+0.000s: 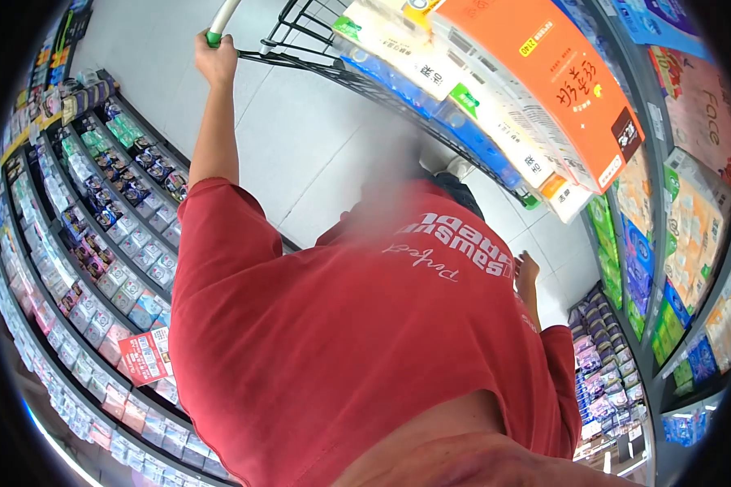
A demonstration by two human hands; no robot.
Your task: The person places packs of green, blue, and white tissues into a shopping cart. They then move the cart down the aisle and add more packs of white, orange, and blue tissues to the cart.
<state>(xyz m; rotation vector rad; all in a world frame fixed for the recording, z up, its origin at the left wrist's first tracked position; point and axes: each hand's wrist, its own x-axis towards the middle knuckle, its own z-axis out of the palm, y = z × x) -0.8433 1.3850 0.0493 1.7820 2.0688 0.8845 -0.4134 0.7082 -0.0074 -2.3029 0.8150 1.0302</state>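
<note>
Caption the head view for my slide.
Left hand grips the handle of a shopping cart stacked with tissue packs, red T-shirt below, stocked shelves either side.

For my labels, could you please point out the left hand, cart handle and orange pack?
left hand point(217, 58), head view, knuckles
cart handle point(223, 15), head view, white bar
orange pack point(556, 81), head view, front

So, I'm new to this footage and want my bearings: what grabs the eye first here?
The red T-shirt fills the centre. At top left the left hand grips a cart handle; a big orange pack tops the loaded cart at top right. Stocked shelves line both sides.
</note>
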